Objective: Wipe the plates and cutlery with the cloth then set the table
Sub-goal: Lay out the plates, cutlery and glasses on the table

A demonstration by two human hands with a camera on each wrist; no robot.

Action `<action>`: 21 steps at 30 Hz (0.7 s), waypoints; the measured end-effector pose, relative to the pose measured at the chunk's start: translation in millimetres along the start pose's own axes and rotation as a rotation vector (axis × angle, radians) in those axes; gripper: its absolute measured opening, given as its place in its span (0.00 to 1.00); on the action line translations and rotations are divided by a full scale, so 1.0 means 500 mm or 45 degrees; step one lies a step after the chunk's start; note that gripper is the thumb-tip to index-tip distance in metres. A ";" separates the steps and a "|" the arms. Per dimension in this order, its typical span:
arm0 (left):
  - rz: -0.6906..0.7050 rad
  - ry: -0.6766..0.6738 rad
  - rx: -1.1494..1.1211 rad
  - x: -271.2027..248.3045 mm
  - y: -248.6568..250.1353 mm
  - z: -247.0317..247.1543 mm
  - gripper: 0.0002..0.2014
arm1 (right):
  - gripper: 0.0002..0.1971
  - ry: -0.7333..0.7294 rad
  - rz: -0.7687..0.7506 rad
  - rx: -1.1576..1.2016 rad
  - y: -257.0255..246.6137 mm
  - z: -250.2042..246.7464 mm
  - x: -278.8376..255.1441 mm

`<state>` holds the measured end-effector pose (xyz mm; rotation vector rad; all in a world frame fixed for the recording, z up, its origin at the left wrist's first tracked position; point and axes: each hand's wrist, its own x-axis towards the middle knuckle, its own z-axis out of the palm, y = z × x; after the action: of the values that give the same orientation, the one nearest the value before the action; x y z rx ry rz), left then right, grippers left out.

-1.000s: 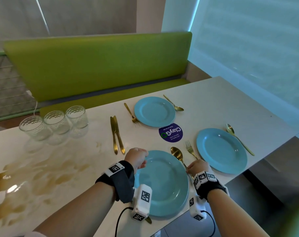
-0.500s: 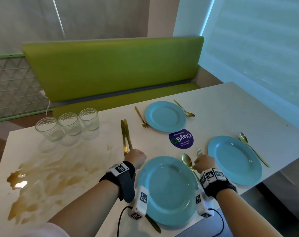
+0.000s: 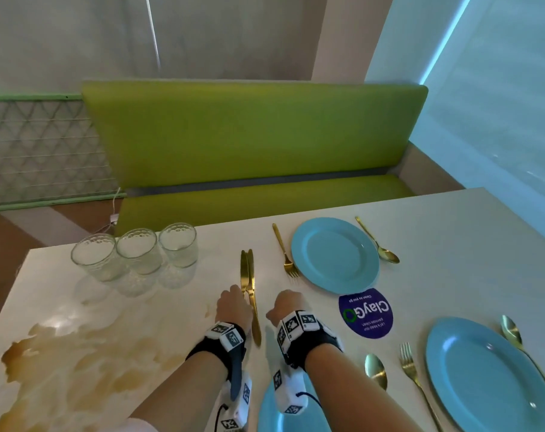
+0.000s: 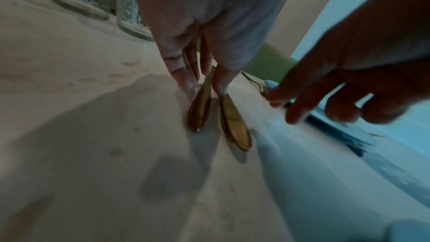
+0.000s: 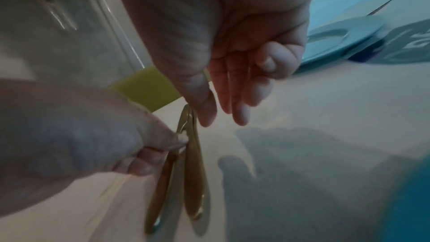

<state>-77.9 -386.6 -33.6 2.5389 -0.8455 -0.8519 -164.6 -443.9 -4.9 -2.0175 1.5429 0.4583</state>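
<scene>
Two gold knives (image 3: 248, 291) lie side by side on the pale table (image 3: 177, 322), left of the far blue plate (image 3: 335, 254). My left hand (image 3: 233, 302) reaches down on them; in the left wrist view its thumb and fingers (image 4: 186, 74) pinch the handle of the left knife (image 4: 200, 111). My right hand (image 3: 286, 304) hovers just right of the knives with thumb and fingers (image 5: 239, 106) extended, holding nothing. A second blue plate (image 3: 489, 372) is at the right, a third (image 3: 293, 413) under my wrists. No cloth is in view.
Three clear glasses (image 3: 137, 254) stand at the back left. A brown spill (image 3: 78, 363) spreads over the table's left. A purple round sticker (image 3: 365, 313), gold spoons (image 3: 375, 369) and forks (image 3: 410, 366) lie between the plates. A green bench (image 3: 249, 135) runs behind.
Both hands left the rim of the near plate and moved forward to the two knives. The left hand has closed on a knife handle. The view tilted up.
</scene>
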 end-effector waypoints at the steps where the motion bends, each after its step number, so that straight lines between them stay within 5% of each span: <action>1: -0.017 0.014 -0.014 0.012 0.002 0.002 0.12 | 0.10 -0.003 -0.007 0.009 -0.010 0.004 0.011; 9: -0.300 0.002 -0.151 0.069 0.010 -0.014 0.17 | 0.12 0.067 -0.071 0.058 -0.074 0.020 0.049; 15: -0.285 -0.074 -0.078 0.083 0.001 -0.034 0.09 | 0.11 0.074 -0.053 0.047 -0.088 0.017 0.059; 21: -0.243 -0.163 -0.114 0.081 -0.018 -0.074 0.14 | 0.21 0.014 -0.067 -0.011 -0.098 0.017 0.056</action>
<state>-24.6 -400.7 -27.0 2.5367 -0.5927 -1.0952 -109.3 -451.3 -16.9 -2.0654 1.4928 0.4346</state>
